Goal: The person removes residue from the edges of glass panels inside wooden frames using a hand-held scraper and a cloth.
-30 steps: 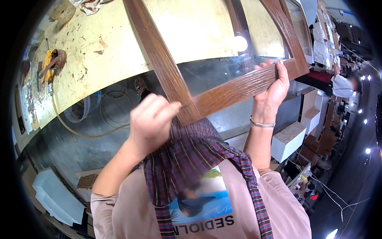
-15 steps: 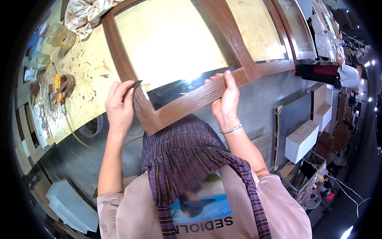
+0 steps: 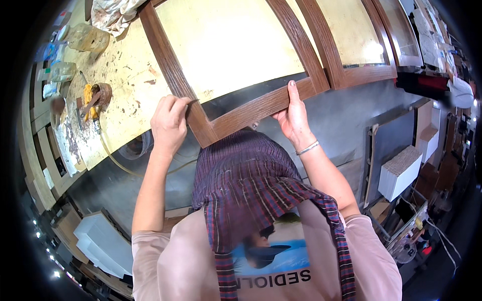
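Observation:
A brown wooden frame [image 3: 256, 110] with an open middle lies mostly over the worktable, its near corner jutting past the edge toward me. My right hand [image 3: 295, 116] grips the near rail, thumb on top and fingers underneath. At the near left corner, my left hand [image 3: 169, 123] is closed in a pinch against the outer side of the left rail. A small dark flat piece [image 3: 191, 100] shows at its fingertips; its kind cannot be made out.
More brown frames [image 3: 361, 76] lie to the right. On the pale, stained worktable [image 3: 133, 98] are a crumpled cloth [image 3: 111, 15], plastic containers [image 3: 89, 38] and a yellow-handled tool [image 3: 89, 103] with a hose. White boxes [image 3: 400, 173] stand at right; a person [image 3: 459, 93] is beyond.
The frame's near rail has shifted away from me, and a gap now shows between it and the frame at right. My left hand stays pinched at the corner; my right hand keeps its grip.

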Demonstrator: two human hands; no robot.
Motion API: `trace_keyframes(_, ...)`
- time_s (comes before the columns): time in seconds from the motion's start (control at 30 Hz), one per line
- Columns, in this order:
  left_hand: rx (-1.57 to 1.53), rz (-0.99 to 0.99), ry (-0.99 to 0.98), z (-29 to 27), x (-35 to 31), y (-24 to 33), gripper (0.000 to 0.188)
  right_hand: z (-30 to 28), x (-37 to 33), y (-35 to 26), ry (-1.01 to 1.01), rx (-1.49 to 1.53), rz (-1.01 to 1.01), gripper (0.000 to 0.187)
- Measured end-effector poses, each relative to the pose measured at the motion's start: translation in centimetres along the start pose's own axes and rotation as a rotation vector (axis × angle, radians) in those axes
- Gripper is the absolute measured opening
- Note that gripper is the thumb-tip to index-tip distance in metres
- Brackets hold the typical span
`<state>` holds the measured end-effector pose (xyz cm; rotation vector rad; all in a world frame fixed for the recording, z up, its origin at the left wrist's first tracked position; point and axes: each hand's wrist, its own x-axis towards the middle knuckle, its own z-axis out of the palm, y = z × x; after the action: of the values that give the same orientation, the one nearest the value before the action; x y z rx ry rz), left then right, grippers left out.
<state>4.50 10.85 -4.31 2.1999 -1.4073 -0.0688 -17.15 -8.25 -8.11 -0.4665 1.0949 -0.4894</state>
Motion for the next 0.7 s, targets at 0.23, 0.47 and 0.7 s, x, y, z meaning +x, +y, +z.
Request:
trace_keyframes(0.23,-0.057,0.13,0.056,-0.2,0.2,-2.1,0.02,1.4,0.0,1.8,-0.066,-0.043,-0.01,0.064)
trace_keyframes(0.47,-0.113,0.295,-0.011,-0.8,-0.3,-3.5,0.018,0.6,-3.9,0.5,0.339,-1.286,-0.478,0.041)
trace_keyframes(0.7,-0.098,0.41,-0.015,-1.0,-1.3,-2.4,0.009,4.4,5.2,-2.0,0.678,-1.686,-1.182,0.066)
